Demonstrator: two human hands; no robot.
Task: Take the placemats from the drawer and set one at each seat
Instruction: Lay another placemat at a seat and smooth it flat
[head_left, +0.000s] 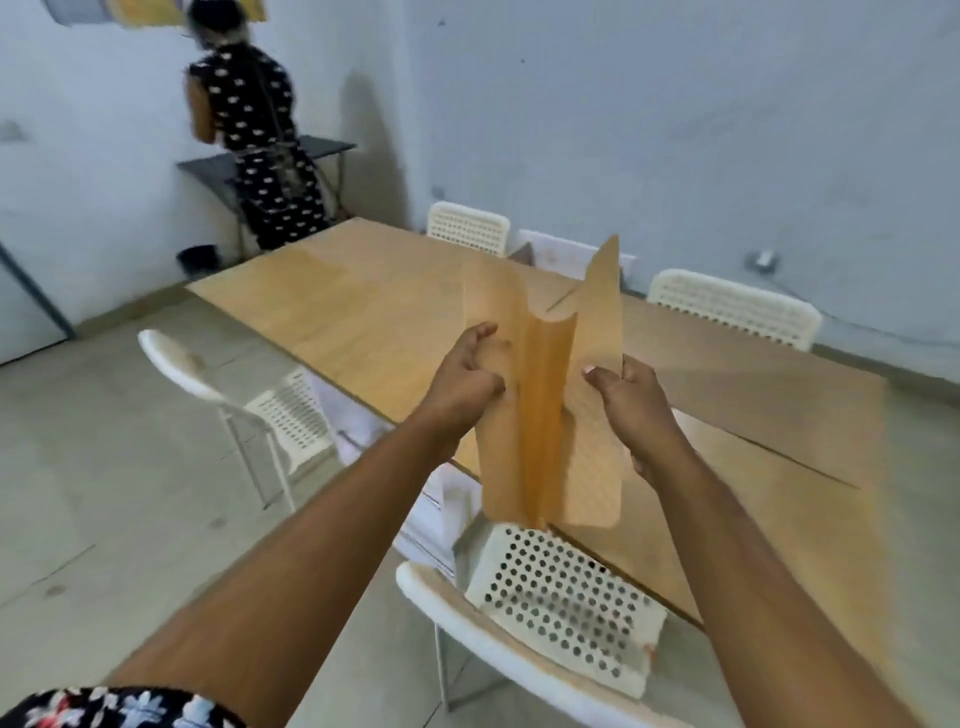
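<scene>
A: Where are the placemats (545, 395)?

B: Held upright above the bench (363, 312), at its near edge. The left hand (467, 374) and right hand (631, 402) each grip an outer sheet, seemingly peeling one free.

A: Why there?

B: Likely for the near chair (561, 592).

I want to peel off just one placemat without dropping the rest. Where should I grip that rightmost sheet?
Pinch the rightmost sheet at its free right edge, coming from the right with the right hand, about where that hand already is. The placemats fan apart at the top, so that edge stands clear, while the left hand clamps the others.
</scene>
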